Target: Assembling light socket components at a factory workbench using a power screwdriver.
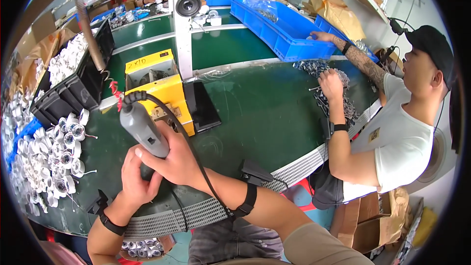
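Observation:
My right hand is wrapped round a grey electric screwdriver, which hangs by red ties under a coiled spring. A black cord loops from its top down across my right forearm. Right below the screwdriver, my left hand is closed with curled fingers. Whatever it holds, and the tool's tip, are hidden. Just beyond my hands stands a yellow machine with a black panel at its side. Many white round parts with lenses and short wires lie piled to the left of my left hand.
A black crate of white parts stands at the left on the green table. At the right, a person reaches into a blue bin, beside a heap of screws. A white post rises behind the machine.

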Demonstrator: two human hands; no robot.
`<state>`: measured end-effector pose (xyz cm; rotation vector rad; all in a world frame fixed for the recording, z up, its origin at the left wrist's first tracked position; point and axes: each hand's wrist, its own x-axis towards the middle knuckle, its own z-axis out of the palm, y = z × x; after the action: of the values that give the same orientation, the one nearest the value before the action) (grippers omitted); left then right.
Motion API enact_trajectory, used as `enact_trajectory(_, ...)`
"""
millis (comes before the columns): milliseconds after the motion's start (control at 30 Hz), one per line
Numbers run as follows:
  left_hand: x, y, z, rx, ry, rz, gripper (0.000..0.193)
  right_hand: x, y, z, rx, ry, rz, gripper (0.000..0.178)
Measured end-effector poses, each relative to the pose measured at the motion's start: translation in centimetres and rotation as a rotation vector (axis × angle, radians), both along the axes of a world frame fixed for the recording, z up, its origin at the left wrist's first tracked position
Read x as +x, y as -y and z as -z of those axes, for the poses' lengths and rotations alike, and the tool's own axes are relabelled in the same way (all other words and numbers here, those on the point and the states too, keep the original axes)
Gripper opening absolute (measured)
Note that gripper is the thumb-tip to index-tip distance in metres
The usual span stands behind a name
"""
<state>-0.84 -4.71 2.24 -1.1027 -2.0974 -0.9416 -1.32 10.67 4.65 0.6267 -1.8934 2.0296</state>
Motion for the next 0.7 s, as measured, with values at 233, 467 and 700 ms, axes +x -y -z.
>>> enact_trajectory(233, 0.2, -0.3, -0.2, -0.013, 0.040, -0.015, 0.047, 0.4, -0.2, -0.1, 0.052, 0.024, 0.024, 0.036)
enact_trajectory(467, 0.3, 0.3, -0.5, -0.094, 0.183, 0.034, 0.055, 0.4, -0.2, -0.5, 0.016, 0.022, 0.028, 0.039)
enact_trajectory(700, 0.1, 0.6, 0.0, -0.025, 0.147, -0.022, 0.042, 0.7, -0.4, -0.8, 0.072, 0.036, -0.003, 0.049)
